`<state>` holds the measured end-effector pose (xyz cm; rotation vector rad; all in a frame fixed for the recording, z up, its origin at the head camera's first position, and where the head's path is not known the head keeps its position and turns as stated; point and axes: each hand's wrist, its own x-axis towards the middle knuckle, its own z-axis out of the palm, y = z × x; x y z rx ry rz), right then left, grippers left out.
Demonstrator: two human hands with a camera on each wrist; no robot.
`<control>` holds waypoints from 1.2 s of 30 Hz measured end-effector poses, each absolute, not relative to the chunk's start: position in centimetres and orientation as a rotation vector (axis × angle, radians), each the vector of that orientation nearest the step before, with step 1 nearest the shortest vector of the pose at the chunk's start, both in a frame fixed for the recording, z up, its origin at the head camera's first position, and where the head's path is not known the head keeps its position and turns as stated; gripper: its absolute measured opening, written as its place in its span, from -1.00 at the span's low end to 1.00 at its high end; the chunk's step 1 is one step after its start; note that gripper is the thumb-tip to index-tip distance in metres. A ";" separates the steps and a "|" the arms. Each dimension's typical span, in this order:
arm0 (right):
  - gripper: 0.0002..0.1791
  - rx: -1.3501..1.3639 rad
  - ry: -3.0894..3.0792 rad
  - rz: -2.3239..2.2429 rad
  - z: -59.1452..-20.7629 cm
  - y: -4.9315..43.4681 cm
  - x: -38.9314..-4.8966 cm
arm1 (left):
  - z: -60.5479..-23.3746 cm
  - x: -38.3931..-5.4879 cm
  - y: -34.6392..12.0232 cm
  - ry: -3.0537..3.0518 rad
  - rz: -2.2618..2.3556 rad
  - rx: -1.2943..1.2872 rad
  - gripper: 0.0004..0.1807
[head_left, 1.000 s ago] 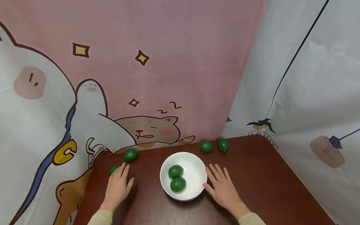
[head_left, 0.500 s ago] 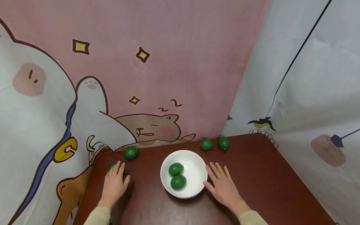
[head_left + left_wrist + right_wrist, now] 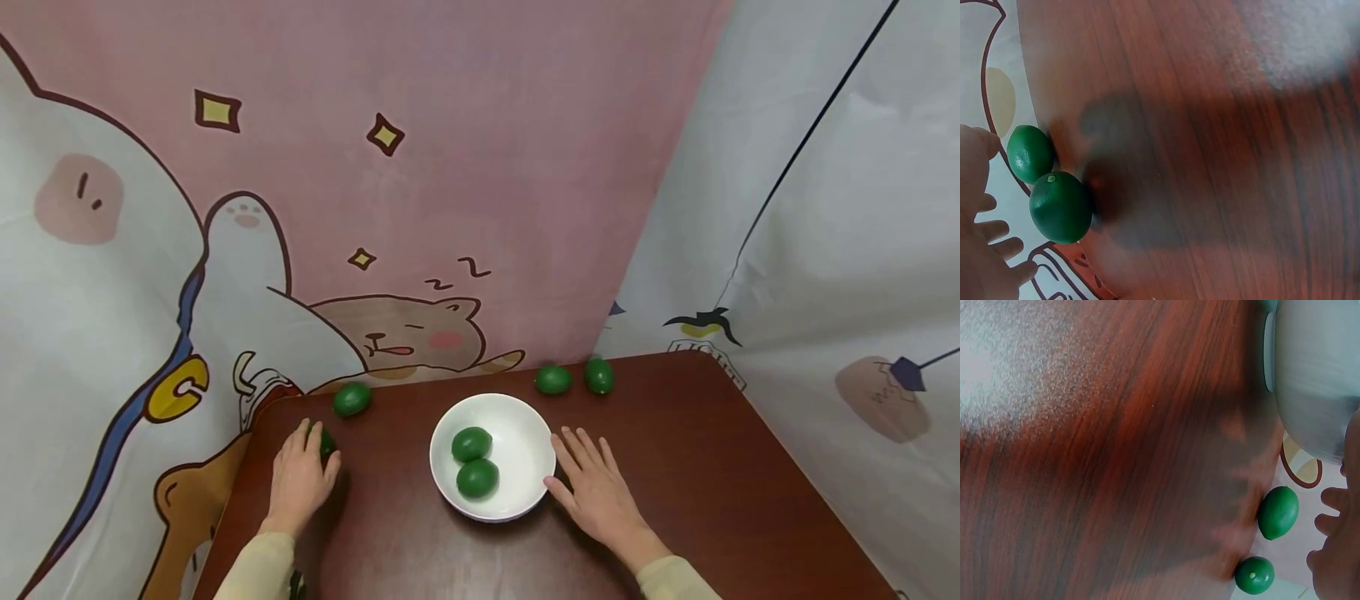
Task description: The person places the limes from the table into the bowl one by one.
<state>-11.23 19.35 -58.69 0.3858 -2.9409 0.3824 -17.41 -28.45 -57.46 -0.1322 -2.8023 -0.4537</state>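
Observation:
My left hand (image 3: 296, 483) is over the left side of the table, its fingers spread and beside a green lime (image 3: 326, 441) that they partly hide. In the left wrist view this lime (image 3: 1061, 209) lies in front of the fingers, with a gap to the palm. My right hand (image 3: 597, 500) lies beside the white bowl (image 3: 527, 458), fingers straight, thumb and fingertips at its right rim. Two limes (image 3: 477, 478) sit against each other in the left half of the bowl. Neither hand grips anything.
Another lime (image 3: 352, 399) lies at the back left of the brown table (image 3: 697, 467). Two more limes, one rounder (image 3: 553, 380) and one upright (image 3: 599, 377), lie at the back edge behind the bowl. A printed cloth (image 3: 480, 183) hangs behind the table.
My left hand has shifted slightly left and forward around the near-left lime, which now shows at the right of its fingers. My right hand stays by the bowl. The head view has tilted slightly.

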 end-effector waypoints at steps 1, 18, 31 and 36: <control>-0.21 0.384 -2.941 0.382 -58.7 19.4 -11.3 | -57.4 -17.5 -28.4 -2.806 -0.460 -0.126 -0.29; -0.21 0.370 -2.953 0.380 -58.3 19.4 -11.3 | -56.8 -18.9 -29.0 -3.020 -0.558 0.061 -0.21; -0.21 0.372 -2.942 0.396 -58.6 19.3 -11.2 | -57.4 -19.1 -29.3 -3.068 -0.603 0.137 -0.20; -0.22 0.380 -2.926 0.396 -58.8 19.2 -11.2 | -57.8 -19.2 -29.4 -3.073 -0.614 0.154 -0.21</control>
